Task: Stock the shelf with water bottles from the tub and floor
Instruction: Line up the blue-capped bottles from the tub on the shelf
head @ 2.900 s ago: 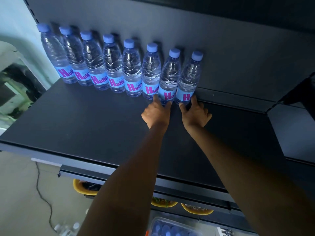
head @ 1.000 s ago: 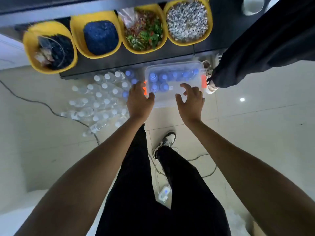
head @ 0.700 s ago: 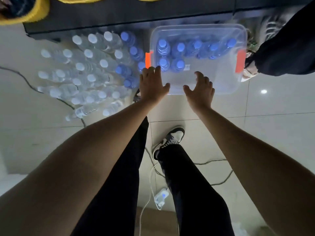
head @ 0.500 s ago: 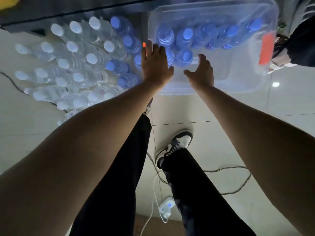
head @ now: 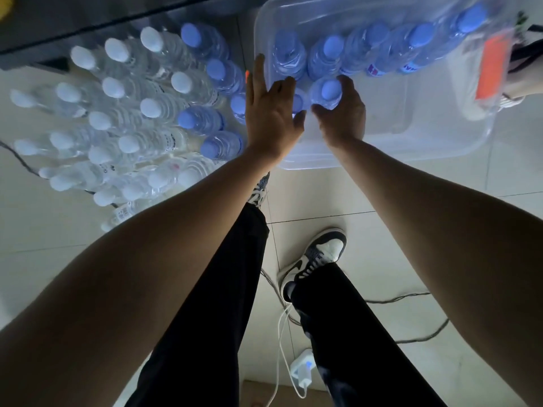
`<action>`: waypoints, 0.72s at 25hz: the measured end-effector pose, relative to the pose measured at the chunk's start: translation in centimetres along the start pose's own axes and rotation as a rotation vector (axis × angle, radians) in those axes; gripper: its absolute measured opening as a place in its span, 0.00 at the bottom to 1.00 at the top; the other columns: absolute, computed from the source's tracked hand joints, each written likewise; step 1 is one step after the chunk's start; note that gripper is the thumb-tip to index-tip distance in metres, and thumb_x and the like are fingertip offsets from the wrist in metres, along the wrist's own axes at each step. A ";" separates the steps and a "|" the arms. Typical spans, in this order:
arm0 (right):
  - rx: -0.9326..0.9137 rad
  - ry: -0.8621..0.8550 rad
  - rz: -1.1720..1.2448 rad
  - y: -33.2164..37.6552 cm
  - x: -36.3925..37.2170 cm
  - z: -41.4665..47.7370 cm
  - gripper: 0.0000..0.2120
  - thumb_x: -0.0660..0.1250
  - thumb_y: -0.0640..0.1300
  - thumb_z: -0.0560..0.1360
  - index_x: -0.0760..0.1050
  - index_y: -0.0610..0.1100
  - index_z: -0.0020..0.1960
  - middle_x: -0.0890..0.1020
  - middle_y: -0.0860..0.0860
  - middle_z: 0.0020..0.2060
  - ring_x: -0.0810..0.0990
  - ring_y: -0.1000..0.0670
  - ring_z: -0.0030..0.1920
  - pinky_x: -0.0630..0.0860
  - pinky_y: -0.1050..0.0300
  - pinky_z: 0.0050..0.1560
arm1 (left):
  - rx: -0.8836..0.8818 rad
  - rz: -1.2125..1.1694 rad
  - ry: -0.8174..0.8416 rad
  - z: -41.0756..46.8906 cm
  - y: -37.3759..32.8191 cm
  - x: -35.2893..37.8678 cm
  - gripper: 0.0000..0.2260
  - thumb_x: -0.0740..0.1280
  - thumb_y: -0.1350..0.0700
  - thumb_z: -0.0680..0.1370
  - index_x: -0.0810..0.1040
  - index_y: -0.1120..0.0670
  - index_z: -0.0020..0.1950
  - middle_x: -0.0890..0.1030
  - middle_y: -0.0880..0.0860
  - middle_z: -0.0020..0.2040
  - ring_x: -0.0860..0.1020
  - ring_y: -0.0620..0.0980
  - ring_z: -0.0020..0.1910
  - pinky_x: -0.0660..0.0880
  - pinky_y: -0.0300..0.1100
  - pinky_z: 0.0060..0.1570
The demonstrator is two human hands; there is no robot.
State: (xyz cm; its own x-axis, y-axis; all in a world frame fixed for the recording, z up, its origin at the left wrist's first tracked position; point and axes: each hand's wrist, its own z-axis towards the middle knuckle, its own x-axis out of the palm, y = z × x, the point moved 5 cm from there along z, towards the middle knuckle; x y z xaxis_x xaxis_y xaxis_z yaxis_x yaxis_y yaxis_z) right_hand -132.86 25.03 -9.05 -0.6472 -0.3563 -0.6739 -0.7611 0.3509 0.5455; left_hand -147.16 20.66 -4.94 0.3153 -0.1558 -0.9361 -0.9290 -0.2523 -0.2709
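A clear plastic tub (head: 417, 142) with orange latches sits on the floor and holds several blue-capped water bottles (head: 379, 48). My right hand (head: 342, 117) is inside the tub, fingers and thumb curled round one blue-capped bottle (head: 329, 91). My left hand (head: 269, 113) reaches over the tub's left rim with fingers extended, spread over a second bottle (head: 298, 101) that it mostly hides. Left of the tub, many white-capped and blue-capped bottles (head: 132, 113) stand and lie on the floor. The shelf top is out of view.
The shelf unit's dark base (head: 88, 16) runs along the top left. My legs and sneaker (head: 317, 257) stand below the tub. Cables and a white charger (head: 302, 368) lie on the tiles. Another person's shoe (head: 517, 89) is by the tub's right end.
I have bent from the shelf down to the floor. Both hands moved forward into the tub; the right one closed round a bottle, the left spread over its neighbour.
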 end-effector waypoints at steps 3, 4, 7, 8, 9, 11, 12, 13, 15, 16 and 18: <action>0.029 -0.031 0.062 1.9 -3.1 -2.4 0.24 0.72 0.49 0.73 0.74 0.48 0.67 0.83 0.50 0.60 0.80 0.45 0.61 0.75 0.54 0.59 | -0.052 -0.163 0.002 -0.6 -1.4 -3.3 0.19 0.68 0.49 0.77 0.76 0.61 0.62 0.82 0.58 0.55 0.73 0.62 0.68 0.66 0.53 0.69; 0.035 -0.037 0.086 2.9 -4.5 -3.4 0.23 0.72 0.49 0.72 0.74 0.48 0.66 0.83 0.50 0.59 0.80 0.45 0.61 0.75 0.52 0.60 | -0.080 -0.247 -0.006 -0.8 -2.1 -5.0 0.19 0.68 0.50 0.77 0.76 0.61 0.62 0.82 0.58 0.54 0.76 0.61 0.62 0.70 0.51 0.62; 0.052 -0.074 0.131 6.9 -10.0 -6.3 0.20 0.72 0.51 0.71 0.76 0.50 0.62 0.83 0.52 0.55 0.80 0.47 0.58 0.77 0.49 0.58 | -0.154 -0.453 -0.059 -1.6 -4.4 -11.6 0.15 0.69 0.53 0.77 0.74 0.60 0.58 0.80 0.55 0.50 0.78 0.56 0.49 0.73 0.49 0.44; 0.060 -0.081 0.137 8.3 -12.0 -7.4 0.20 0.72 0.53 0.70 0.76 0.51 0.60 0.83 0.54 0.53 0.80 0.48 0.56 0.77 0.49 0.56 | -0.150 -0.512 -0.091 -2.1 -5.0 -14.1 0.13 0.69 0.54 0.76 0.73 0.60 0.55 0.80 0.54 0.48 0.77 0.55 0.47 0.73 0.49 0.43; 0.058 -0.089 0.137 9.8 -14.3 -8.6 0.20 0.72 0.54 0.69 0.76 0.52 0.60 0.83 0.55 0.52 0.81 0.49 0.55 0.78 0.50 0.54 | -0.144 -0.565 -0.123 -2.5 -5.7 -16.8 0.12 0.69 0.54 0.75 0.73 0.60 0.53 0.80 0.54 0.46 0.77 0.54 0.45 0.72 0.49 0.43; 0.020 -0.118 0.127 13.2 -18.7 -10.8 0.22 0.73 0.55 0.68 0.76 0.53 0.60 0.83 0.57 0.51 0.81 0.49 0.53 0.78 0.51 0.51 | -0.132 -0.652 -0.180 -3.2 -7.0 -22.2 0.11 0.70 0.55 0.75 0.72 0.59 0.51 0.79 0.52 0.44 0.76 0.53 0.44 0.71 0.46 0.43; -0.019 -0.134 0.120 15.3 -21.3 -12.2 0.22 0.73 0.55 0.67 0.77 0.53 0.60 0.83 0.56 0.50 0.82 0.48 0.52 0.79 0.51 0.50 | -0.123 -0.689 -0.204 -3.5 -7.9 -25.3 0.12 0.70 0.55 0.74 0.72 0.59 0.50 0.78 0.52 0.44 0.76 0.53 0.44 0.70 0.45 0.43; -0.057 -0.146 0.101 17.5 -24.0 -13.8 0.22 0.73 0.56 0.67 0.78 0.52 0.59 0.84 0.55 0.50 0.82 0.47 0.52 0.79 0.50 0.50 | -0.113 -0.714 -0.223 -4.0 -8.9 -28.6 0.12 0.71 0.54 0.74 0.71 0.59 0.51 0.78 0.52 0.44 0.76 0.53 0.44 0.70 0.46 0.43; -0.136 -0.186 0.049 21.8 -29.6 -17.2 0.20 0.74 0.56 0.67 0.79 0.50 0.56 0.85 0.52 0.49 0.83 0.44 0.51 0.79 0.49 0.49 | -0.082 -0.725 -0.266 -5.1 -10.9 -35.6 0.14 0.71 0.54 0.74 0.72 0.59 0.52 0.77 0.52 0.43 0.75 0.53 0.43 0.67 0.46 0.41; -0.167 -0.208 0.033 23.7 -32.4 -19.1 0.20 0.74 0.57 0.67 0.79 0.49 0.55 0.85 0.51 0.49 0.83 0.43 0.52 0.79 0.49 0.48 | -0.071 -0.730 -0.287 -5.7 -11.8 -39.0 0.14 0.72 0.53 0.75 0.72 0.59 0.52 0.76 0.51 0.42 0.75 0.53 0.42 0.65 0.45 0.40; -0.209 -0.229 -0.008 27.4 -37.9 -22.6 0.19 0.74 0.58 0.67 0.79 0.50 0.53 0.86 0.50 0.49 0.83 0.42 0.52 0.78 0.50 0.48 | -0.033 -0.766 -0.338 -7.5 -13.8 -45.7 0.13 0.72 0.54 0.75 0.70 0.57 0.48 0.74 0.50 0.39 0.73 0.53 0.40 0.64 0.46 0.38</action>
State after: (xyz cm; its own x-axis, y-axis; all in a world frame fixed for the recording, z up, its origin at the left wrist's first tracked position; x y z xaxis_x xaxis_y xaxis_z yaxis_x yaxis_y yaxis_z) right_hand -130.15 28.53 42.67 -0.6328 -0.1453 -0.7605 -0.7738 0.1548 0.6142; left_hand -147.30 24.06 43.29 0.7771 0.3632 -0.5140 -0.4737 -0.2001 -0.8576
